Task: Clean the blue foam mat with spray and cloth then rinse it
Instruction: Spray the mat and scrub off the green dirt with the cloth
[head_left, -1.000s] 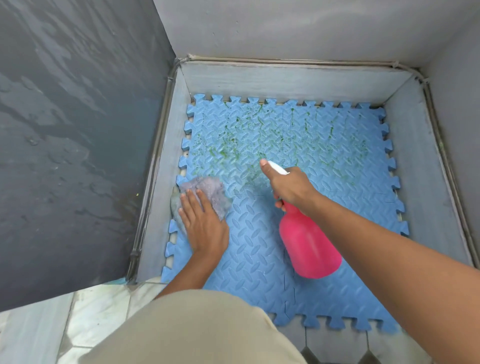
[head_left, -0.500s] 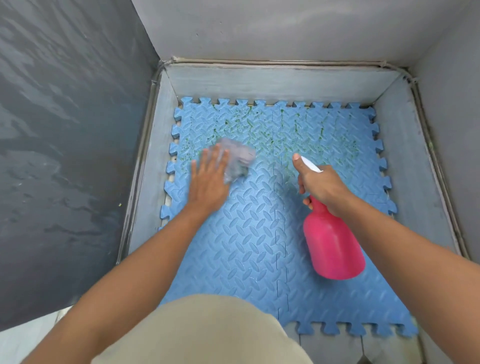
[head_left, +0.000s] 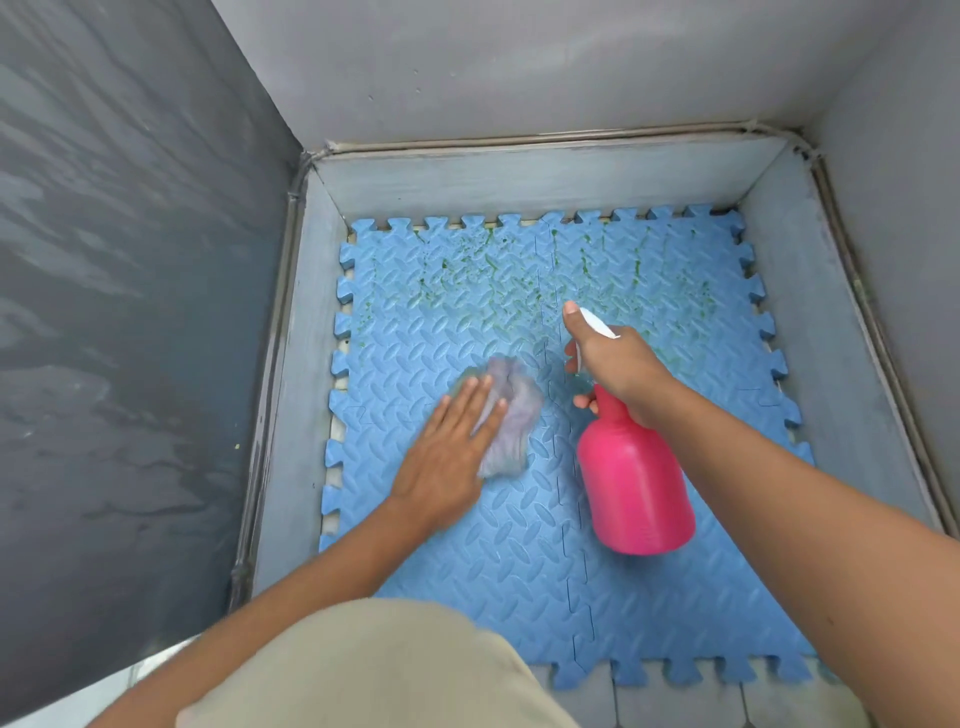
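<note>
Currently scrub step, I judge: my left hand (head_left: 447, 457), fingers flat, presses cloth (head_left: 506, 415) on blue foam mat (head_left: 467, 561) lying in grey basin (head_left: 519, 182). My right hand (head_left: 618, 369) grips pink spray bottle (head_left: 634, 483), nozzle forward. Green stains (head_left: 519, 275) along far edge; next: spray there, wipe.

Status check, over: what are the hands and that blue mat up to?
Left hand flat on cloth, pressing it to mat. Right hand grips pink spray bottle. Green stains on mat's far half. Nothing blocking.
</note>
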